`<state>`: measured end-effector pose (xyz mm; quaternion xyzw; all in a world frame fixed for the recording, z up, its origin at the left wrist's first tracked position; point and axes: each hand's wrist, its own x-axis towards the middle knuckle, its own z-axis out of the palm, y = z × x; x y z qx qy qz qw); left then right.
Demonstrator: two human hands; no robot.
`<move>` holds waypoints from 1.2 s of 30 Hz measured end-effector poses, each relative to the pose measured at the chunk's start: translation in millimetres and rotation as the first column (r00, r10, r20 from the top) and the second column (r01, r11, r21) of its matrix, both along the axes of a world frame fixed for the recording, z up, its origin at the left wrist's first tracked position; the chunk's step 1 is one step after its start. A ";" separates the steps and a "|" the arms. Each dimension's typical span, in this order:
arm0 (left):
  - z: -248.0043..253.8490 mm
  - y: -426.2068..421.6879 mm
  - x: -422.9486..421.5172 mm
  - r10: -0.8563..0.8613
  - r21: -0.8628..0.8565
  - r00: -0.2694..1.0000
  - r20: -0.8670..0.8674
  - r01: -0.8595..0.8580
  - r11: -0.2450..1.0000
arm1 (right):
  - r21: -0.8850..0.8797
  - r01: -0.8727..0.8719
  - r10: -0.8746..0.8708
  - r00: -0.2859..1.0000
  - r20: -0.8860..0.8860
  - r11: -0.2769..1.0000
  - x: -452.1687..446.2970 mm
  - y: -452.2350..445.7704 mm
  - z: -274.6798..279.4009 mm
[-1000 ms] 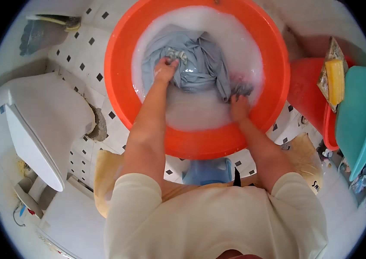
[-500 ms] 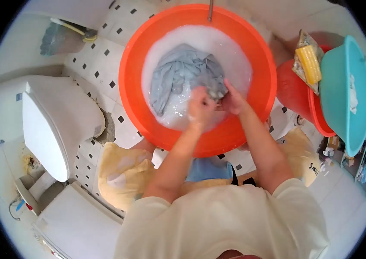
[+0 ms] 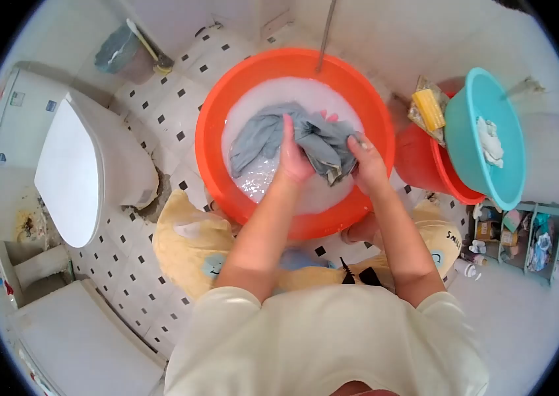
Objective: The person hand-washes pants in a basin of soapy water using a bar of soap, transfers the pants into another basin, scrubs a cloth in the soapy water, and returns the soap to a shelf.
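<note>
A wet grey-blue garment (image 3: 269, 132) lies partly in cloudy, sudsy water (image 3: 260, 181) inside a large orange basin (image 3: 213, 188). Part of it is lifted and bunched between my two hands. My left hand (image 3: 297, 162) holds the near side of the bunch, thumb pointing up, with some fingers hidden behind the cloth. On the other side, my right hand (image 3: 368, 165) grips the bunch with the thumb on top. A greenish-grey edge of the fabric hangs between the hands. The garment's exact kind does not show.
To the right, a teal basin (image 3: 474, 152) with a white cloth (image 3: 489, 142) leans on a red bucket (image 3: 418, 155). A yellow washboard-like piece (image 3: 429, 109) rests beside it. A white toilet (image 3: 71, 175) stands left; a shelf (image 3: 524, 231) with bottles stands lower right.
My hands have raised the bunched cloth and moved apart with it spread between them; before, they were close together and blurred. The camera view has shifted, with the basin lower now.
</note>
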<state>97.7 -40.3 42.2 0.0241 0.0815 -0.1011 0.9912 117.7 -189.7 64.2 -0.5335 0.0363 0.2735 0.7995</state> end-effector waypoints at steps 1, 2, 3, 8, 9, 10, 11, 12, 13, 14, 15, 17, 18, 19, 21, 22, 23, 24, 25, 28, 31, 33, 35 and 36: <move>9.7 0.4 3.3 0.019 0.018 0.999 0.026 -0.020 1.000 | 0.062 0.052 -0.048 0.996 -0.071 0.997 3.2 -2.9 7.9; 18.1 1.5 5.8 0.037 0.041 0.998 0.048 -0.039 0.998 | 0.071 0.093 -0.086 0.991 -0.099 0.993 6.5 -0.7 16.7; 23.3 2.5 7.6 0.054 0.066 0.996 0.069 -0.058 0.996 | -0.062 0.047 -0.049 0.998 -0.029 0.997 11.6 -2.1 19.1; 4.8 26.6 12.4 0.135 -0.032 0.991 0.009 -0.135 0.990 | -0.603 0.653 0.268 0.545 0.794 0.458 79.2 -52.8 0.0; -3.2 29.1 12.9 0.140 -0.027 0.990 -0.034 -0.141 0.990 | -0.585 0.711 0.354 0.471 0.808 0.391 104.6 -74.9 -1.0; -8.6 32.9 9.9 0.152 -0.017 0.985 -0.080 -0.154 0.988 | -0.543 0.795 0.416 0.412 0.811 0.270 119.0 -87.5 2.0; -15.9 38.5 7.2 0.174 0.000 0.976 -0.129 -0.175 0.985 | -0.493 0.860 0.503 0.369 0.782 0.134 134.2 -99.0 -5.0; -29.4 38.9 6.5 0.220 0.041 0.955 -0.197 -0.216 0.976 | -0.605 0.795 0.518 0.504 0.691 0.033 147.2 -107.4 -7.2; -45.4 32.7 7.5 0.269 0.083 0.927 -0.263 -0.256 0.963 | -0.524 0.851 0.624 0.397 0.674 0.025 163.3 -122.4 -19.5; -56.5 28.4 8.9 0.316 0.123 0.891 -0.325 -0.291 0.949 | -0.556 0.824 0.647 0.483 0.590 -0.109 170.1 -129.7 -23.4; -61.9 27.7 10.6 0.342 0.177 0.872 -0.351 -0.297 0.938 | -0.571 0.783 0.654 0.569 0.499 -0.246 174.9 -130.9 -23.3; -74.7 26.6 9.1 0.381 0.281 0.827 -0.412 -0.282 0.917 | -0.687 0.688 0.609 0.655 0.448 -0.234 179.5 -121.0 -3.4; -83.8 31.7 9.7 0.342 0.244 0.843 -0.415 -0.259 0.935 | -0.741 0.631 0.584 0.699 0.412 -0.232 179.7 -119.7 -0.1; -92.4 33.4 8.0 0.339 0.234 0.836 -0.431 -0.260 0.937 | -0.709 0.665 0.608 0.670 0.426 -0.236 178.7 -122.6 -5.7; -97.5 37.4 10.5 0.337 0.214 0.832 -0.440 -0.268 0.940 | -0.625 0.745 0.651 0.597 0.468 -0.234 186.6 -131.3 -12.2; -88.2 37.6 11.2 0.306 0.197 0.841 -0.446 -0.241 0.950 | -0.564 0.810 0.672 0.508 0.539 -0.159 191.3 -136.8 -18.5; -78.5 37.8 12.4 0.274 0.179 0.849 -0.451 -0.215 0.960 | -0.557 0.822 0.650 0.489 0.582 -0.119 195.1 -141.2 -24.3; -68.9 38.1 14.2 0.243 0.161 0.858 -0.453 -0.189 0.969 | -0.544 0.835 0.626 0.467 0.624 -0.079 194.9 -137.7 -21.1; -64.3 37.1 14.9 0.210 0.139 0.878 -0.430 -0.165 0.976 | -0.529 0.848 0.600 0.443 0.666 -0.040 193.7 -134.7 -17.0; -49.7 25.7 11.3 0.103 0.110 0.936 -0.338 -0.070 0.992 | -0.644 0.652 0.482 0.448 0.753 0.399 160.8 -77.8 13.1; -39.0 4.1 4.7 0.072 0.091 0.996 -0.057 -0.067 0.994 | -0.628 0.306 0.565 0.276 0.778 0.715 81.4 10.5 32.3; -63.7 -15.0 -1.2 0.198 -0.048 0.942 0.271 -0.192 0.980 | -0.620 0.430 0.606 0.189 0.772 0.656 56.1 39.2 13.9; -53.2 -20.0 -8.2 0.232 0.010 0.955 0.185 -0.237 0.971 | -0.594 0.536 0.647 0.110 0.754 0.601 35.0 62.1 -7.9; -24.6 -20.0 -9.8 0.214 0.141 0.975 -0.062 -0.203 0.969 | -0.574 0.584 0.668 0.070 0.740 0.574 29.1 67.4 -13.4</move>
